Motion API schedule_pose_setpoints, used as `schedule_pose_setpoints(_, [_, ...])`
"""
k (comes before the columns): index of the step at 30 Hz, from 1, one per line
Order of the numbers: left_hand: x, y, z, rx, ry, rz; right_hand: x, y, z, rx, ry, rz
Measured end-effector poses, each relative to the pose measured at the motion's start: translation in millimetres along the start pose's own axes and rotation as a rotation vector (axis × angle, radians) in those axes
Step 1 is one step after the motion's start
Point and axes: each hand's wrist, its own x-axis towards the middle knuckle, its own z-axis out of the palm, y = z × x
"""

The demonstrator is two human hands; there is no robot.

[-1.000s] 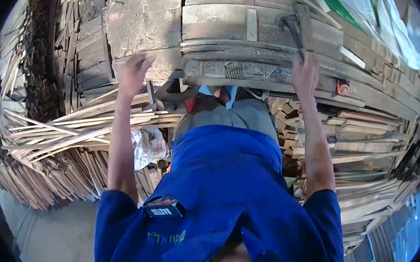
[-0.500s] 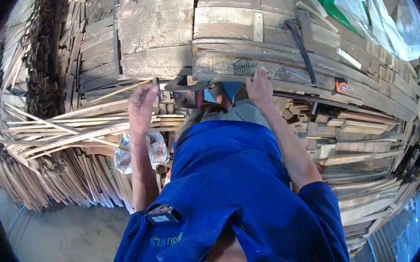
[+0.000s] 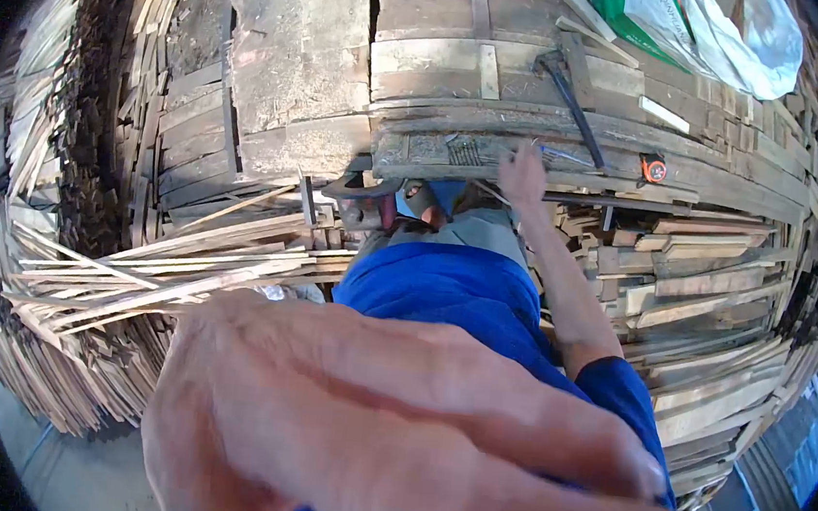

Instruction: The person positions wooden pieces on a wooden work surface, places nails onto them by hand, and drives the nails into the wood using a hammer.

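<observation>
Our right hand (image 3: pixel 525 180) is at the counter (image 3: pixel 427 55), just right of the nails (image 3: pixel 463 150); our left hand (image 3: pixel 346 416), well apart, looms close. We cannot tell either's grip. The hammer (image 3: pixel 577 114) lies beyond, rightward, handle slanting toward us.

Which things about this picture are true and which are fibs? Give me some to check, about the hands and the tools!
1. In the picture, the hammer lies to the left of the tape measure. True.
2. In the picture, the nails lie to the left of the right hand. True.
3. The right hand is gripping the hammer. False: it is apart from the hammer.
4. The left hand looks huge, close to the camera. True.
5. The tape measure is inside a bag. False: it lies on the wooden planks.
6. The hammer is bright yellow. False: it looks dark.
</observation>
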Motion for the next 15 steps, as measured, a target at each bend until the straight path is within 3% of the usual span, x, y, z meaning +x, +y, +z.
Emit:
schedule_pose_setpoints(3, [-2.5,10.5,-9.2,0.058,0.043,0.032,6.8,34.0,-24.3,-0.048,0.167,-0.063])
schedule_pose_setpoints(5, [-5.7,18.9,-20.3,0.107,0.074,0.051,13.3,34.8,-45.0,0.026,-0.018,0.066])
schedule_pose_setpoints(10, [-16.4,11.1,-34.7,0.087,0.147,0.056,10.6,34.0,-32.6,-0.045,-0.044,0.013])
schedule_pose_setpoints(12, [-42.5,-1.9,-51.5,0.114,0.714,-0.109,2.8,13.1,-19.2,0.051,-0.084,-0.141])
schedule_pose_setpoints(13, [-52.3,-11.4,-57.3,0.114,0.718,-0.123,0.4,4.0,-9.4,0.055,-0.097,-0.135])
schedule_pose_setpoints(15, [-72.8,-29.0,-65.8,0.161,1.212,-0.204,-5.3,-15.6,6.0,0.108,-0.154,-0.166])
